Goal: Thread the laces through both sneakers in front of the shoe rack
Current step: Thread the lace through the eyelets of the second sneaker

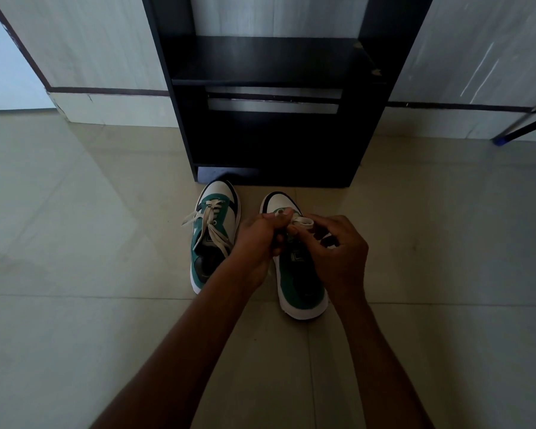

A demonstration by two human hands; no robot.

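Two green, white and black low-top sneakers stand side by side on the pale glossy tiled floor (90,212), toes pointing at the foot of a tall black wooden shoe rack (276,140) set against a light wall. The left sneaker (214,233) already carries a cream flat lace (209,224) crossed through its eyelets, with loose ends trailing over its left side and back toward the opening.

Both hands work over the right sneaker (297,274), which sits just beside the other, heel nearer the person. The left hand (257,239) is curled, thumb and fingers pinching a second cream lace (302,222) above the front of the shoe's throat. The right hand (338,252) is curled too, its fingertips gripping the same lace just beside the left hand's thumb. The fingers cover the eyelets, so how far this lace is threaded is hard to tell.

At the right edge, a dark metal leg with a blue tip (505,140) touches the floor.
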